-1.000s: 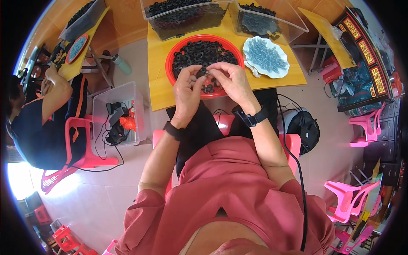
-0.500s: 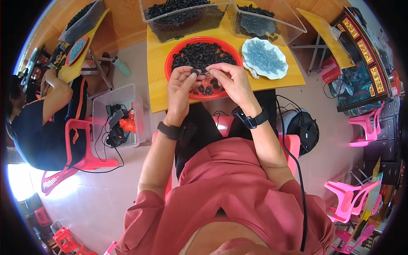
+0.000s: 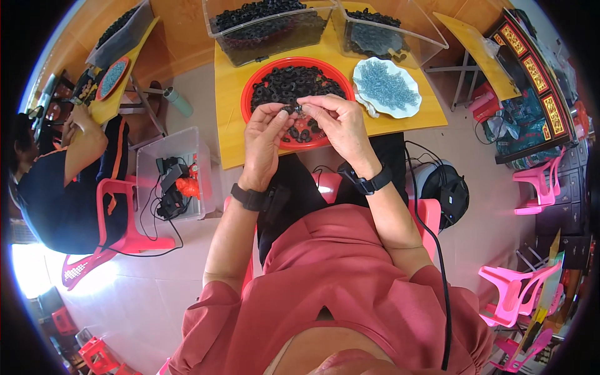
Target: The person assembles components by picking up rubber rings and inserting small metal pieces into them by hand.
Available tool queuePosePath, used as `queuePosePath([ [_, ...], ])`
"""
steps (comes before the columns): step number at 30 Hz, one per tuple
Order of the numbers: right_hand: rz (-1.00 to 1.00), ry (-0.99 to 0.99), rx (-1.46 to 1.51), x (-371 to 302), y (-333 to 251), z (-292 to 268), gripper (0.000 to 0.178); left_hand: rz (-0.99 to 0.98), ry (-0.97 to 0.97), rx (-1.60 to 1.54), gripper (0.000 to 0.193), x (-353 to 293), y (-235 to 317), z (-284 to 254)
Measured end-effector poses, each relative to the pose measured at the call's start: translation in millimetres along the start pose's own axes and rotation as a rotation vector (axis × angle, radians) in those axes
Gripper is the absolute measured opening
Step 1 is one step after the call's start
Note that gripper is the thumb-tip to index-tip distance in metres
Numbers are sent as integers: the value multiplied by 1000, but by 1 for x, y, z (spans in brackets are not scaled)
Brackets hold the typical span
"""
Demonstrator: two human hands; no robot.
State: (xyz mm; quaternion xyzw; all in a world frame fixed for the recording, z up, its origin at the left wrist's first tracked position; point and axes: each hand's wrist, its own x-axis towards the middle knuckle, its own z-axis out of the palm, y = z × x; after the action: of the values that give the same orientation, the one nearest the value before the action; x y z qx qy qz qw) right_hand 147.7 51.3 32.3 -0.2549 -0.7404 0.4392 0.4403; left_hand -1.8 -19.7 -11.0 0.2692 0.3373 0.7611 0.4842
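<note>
My left hand (image 3: 261,140) pinches a small black ring-shaped part (image 3: 289,109) between thumb and fingers, above the near side of a round red tray (image 3: 245,94). My right hand (image 3: 342,128) meets it from the right, its thumb and forefinger pressed together at the part. Whatever tiny piece those fingertips hold is too small to make out. Many similar black parts (image 3: 284,84) fill the tray, with bare red showing at the near side. Beside the tray on the right, a white scalloped plate (image 3: 414,111) carries a heap of small bluish-grey pieces (image 3: 387,84).
Two clear bins, one on the left (image 3: 275,37) and one on the right (image 3: 431,45), hold black parts at the back of the yellow table (image 3: 231,140). To the left another person (image 3: 69,169) works at a second table. A black cable (image 3: 440,275) runs past my right arm.
My fingertips have drawn together, and the right hand has shifted slightly left onto the black part. The part was seen more separately in the left fingers before.
</note>
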Motion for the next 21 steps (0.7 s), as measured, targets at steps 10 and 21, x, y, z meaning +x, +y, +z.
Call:
queuePosePath([
  [10, -108, 31, -152, 1, -1, 5, 11, -26, -41, 42, 13, -1, -4, -3],
  [21, -154, 53, -393, 2, -5, 6, 23, -52, -4, -116, 14, 5, -6, -16],
])
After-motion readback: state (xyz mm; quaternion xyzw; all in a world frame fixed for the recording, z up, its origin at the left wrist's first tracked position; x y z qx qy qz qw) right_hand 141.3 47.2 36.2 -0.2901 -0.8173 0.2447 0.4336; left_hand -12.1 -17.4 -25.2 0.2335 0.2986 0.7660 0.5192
